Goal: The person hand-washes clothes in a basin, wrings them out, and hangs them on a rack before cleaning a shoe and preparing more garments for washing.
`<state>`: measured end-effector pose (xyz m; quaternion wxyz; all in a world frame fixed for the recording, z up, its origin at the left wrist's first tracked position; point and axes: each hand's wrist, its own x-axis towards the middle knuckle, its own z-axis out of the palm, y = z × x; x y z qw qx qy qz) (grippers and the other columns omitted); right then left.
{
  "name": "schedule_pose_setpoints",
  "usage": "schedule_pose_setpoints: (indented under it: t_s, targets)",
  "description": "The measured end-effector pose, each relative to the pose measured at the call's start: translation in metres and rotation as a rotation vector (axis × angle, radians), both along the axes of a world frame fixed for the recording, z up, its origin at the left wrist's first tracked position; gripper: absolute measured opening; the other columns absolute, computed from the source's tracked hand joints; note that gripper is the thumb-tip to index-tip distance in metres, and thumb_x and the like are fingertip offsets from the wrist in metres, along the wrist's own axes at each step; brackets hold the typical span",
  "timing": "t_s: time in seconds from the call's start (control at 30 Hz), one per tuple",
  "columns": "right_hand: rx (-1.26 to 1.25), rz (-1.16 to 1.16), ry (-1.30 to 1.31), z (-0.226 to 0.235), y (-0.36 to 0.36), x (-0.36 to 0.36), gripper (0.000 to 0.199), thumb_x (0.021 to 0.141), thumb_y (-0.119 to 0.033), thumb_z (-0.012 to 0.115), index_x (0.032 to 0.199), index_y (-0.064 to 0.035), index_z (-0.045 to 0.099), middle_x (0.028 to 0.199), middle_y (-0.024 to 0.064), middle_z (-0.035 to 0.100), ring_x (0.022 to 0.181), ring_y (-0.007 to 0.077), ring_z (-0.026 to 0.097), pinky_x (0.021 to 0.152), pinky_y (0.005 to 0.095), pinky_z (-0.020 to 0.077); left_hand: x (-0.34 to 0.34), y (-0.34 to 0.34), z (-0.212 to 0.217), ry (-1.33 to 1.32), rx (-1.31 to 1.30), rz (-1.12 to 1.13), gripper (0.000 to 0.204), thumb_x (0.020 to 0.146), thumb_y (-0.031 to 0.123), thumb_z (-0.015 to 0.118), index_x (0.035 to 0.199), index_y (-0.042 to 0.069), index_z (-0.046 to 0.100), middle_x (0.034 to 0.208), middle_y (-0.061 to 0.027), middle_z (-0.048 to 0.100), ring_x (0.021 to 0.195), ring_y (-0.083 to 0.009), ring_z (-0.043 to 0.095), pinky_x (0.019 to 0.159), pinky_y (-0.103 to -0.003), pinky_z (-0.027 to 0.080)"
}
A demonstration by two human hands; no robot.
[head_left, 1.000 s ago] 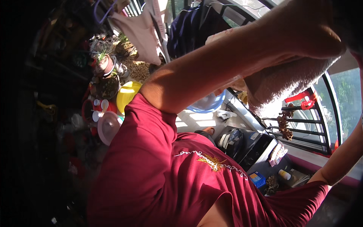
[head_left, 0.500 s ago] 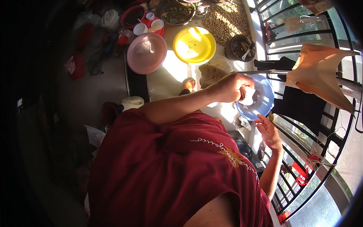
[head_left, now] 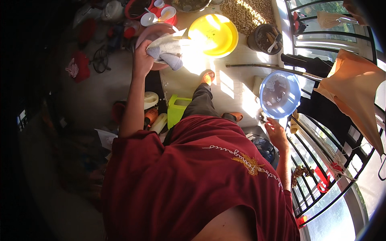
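Observation:
My left hand [head_left: 143, 60] is closed around a bunch of damp-looking cloth [head_left: 171, 54], partly white and partly grey-blue. I hold it over the pink basin [head_left: 149, 33] at the upper left, and it covers much of that basin. On the right, my right hand [head_left: 276, 134] has its fingers apart and loosely bent, with nothing in them. It is just below the blue basin [head_left: 295, 94], which holds some cloudy water. The yellow basin [head_left: 231, 44] stands in bright sunlight to the right of the cloth.
A dark pot [head_left: 257, 40] holds a white-handled tool. A long stick [head_left: 251, 66] reaches toward clothes hanging by the barred window [head_left: 333, 35]. A lime-green stool [head_left: 175, 114] stands near my leg. White cups [head_left: 148, 19] and a brown shaggy mat [head_left: 245, 14] are at the far side.
My left hand has swung from over the blue basin far left to the pink basin, carrying the cloth. My right hand stays near the blue basin. The view has shifted, revealing the green stool.

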<state>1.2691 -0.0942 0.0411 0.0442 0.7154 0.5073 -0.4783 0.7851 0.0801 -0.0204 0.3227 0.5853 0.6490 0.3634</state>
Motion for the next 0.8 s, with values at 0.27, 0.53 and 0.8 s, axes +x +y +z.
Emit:
schedule_pose_setpoints:
  t_s: [0.27,0.53,0.8]
  targets:
    - [-0.065,0.075,0.004,-0.018,0.011,-0.025,0.039,0.083,-0.027,0.051,0.112,-0.0010,0.053,0.110,0.0179,0.056,0.101,0.0298,0.054,0.087,0.0362,0.0406,-0.076,0.013,-0.094,0.463,-0.009,0.079,0.018,0.067,-0.007,0.049,0.081,0.000,0.056,0.087,-0.0138,0.056,0.087,-0.0300,0.054,0.076,-0.033,0.042]
    - [-0.130,-0.130,0.076,-0.031,0.009,-0.017,0.040,0.083,-0.026,0.053,0.113,-0.0002,0.052,0.105,0.0164,0.058,0.094,0.0276,0.058,0.082,0.0340,0.0439,-0.089,0.009,-0.067,-0.251,-0.274,0.416,0.021,0.069,-0.004,0.058,0.089,0.003,0.057,0.091,-0.0011,0.054,0.080,-0.0074,0.049,0.071,-0.021,0.040]
    - [-0.503,-0.800,1.145,-0.043,0.101,-0.111,0.084,0.081,-0.056,0.048,0.139,-0.0102,0.007,0.135,0.0213,0.027,0.113,0.0374,0.043,0.088,0.0445,0.0405,0.067,0.009,0.074,-0.298,-0.072,-0.287,0.016,0.071,-0.002,0.060,0.086,-0.001,0.054,0.098,-0.0070,0.055,0.090,-0.0159,0.051,0.082,-0.028,0.041]
